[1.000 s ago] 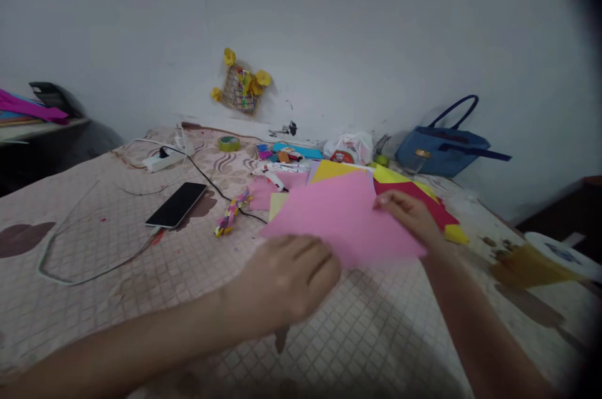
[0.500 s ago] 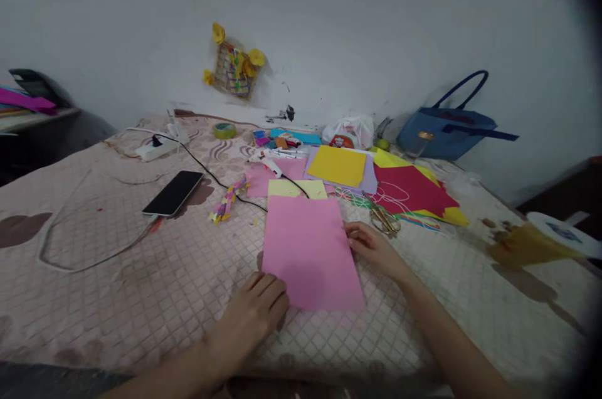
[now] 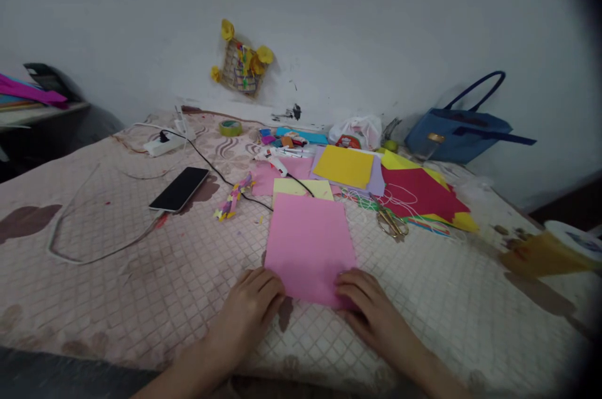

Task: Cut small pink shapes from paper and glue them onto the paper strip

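A pink sheet of paper [image 3: 310,242] lies in front of me on the patterned cloth, over the near part of a pale yellow sheet [image 3: 324,188]. My left hand [image 3: 254,302] holds its near left corner, fingers curled together at the edge. At the near right corner, my right hand [image 3: 369,305] has its fingers closed on the paper, hiding that corner. A glue gun [image 3: 276,164] rests beyond the sheets with its black cord running toward them. Gold-handled scissors [image 3: 392,223] lie to the right of the pink sheet.
A phone [image 3: 179,189] with a white cable and a power strip [image 3: 164,143] are at the left. Green tape [image 3: 230,128], coloured sheets [image 3: 418,191], white string and a blue bag [image 3: 458,134] stand farther back. A yellow container [image 3: 536,255] is at the right.
My right hand has come down from the sheet's right edge to its near right corner and closed there. The paper's near edge has lifted slightly. The view has shifted a little.
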{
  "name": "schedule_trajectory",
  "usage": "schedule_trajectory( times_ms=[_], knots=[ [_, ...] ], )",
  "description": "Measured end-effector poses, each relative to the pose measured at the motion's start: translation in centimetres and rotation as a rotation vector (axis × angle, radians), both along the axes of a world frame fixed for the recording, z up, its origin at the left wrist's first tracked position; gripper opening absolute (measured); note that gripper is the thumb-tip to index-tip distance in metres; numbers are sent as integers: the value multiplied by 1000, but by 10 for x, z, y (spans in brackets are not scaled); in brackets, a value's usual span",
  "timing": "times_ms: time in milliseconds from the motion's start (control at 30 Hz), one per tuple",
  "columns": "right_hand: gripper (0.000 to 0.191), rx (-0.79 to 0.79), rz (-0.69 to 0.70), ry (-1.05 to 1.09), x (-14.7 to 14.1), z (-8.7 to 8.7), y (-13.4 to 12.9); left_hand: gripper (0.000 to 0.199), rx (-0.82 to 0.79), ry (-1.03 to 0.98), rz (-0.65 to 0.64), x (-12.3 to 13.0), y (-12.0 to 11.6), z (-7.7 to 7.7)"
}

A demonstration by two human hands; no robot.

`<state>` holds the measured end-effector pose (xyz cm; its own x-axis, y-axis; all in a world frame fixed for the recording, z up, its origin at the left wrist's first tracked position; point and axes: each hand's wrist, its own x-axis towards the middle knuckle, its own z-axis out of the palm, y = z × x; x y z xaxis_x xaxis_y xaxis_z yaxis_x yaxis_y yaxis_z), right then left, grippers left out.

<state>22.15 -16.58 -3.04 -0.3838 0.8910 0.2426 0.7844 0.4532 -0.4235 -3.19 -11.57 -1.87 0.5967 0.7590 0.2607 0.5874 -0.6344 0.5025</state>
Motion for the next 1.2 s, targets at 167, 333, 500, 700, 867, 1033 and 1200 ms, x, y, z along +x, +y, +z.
schedule_trajectory(
  times_ms=[167,333,500,700,867,1033,1200],
  knots=[
    [14,-23,-26,9,-4,4,9,11,-122,-165,28,-8,9,-1],
    [16,-137,-134,90,-7,7,19,16,-223,-214,137,-11,20,-2],
    [19,-139,-189,70,-9,5,23,17,-188,-197,201,-8,21,-4],
    [19,-58,-265,7,-12,-1,17,19,-173,-182,200,-7,19,-5],
    [20,-41,-279,15,-10,-3,13,15,-165,-176,198,-8,21,-4],
    [17,-47,-264,49,-7,-3,11,10,-209,-229,123,-10,16,0],
    [11,-59,-242,66,-6,-1,7,6,-154,-172,58,-7,9,-2]
  ],
)
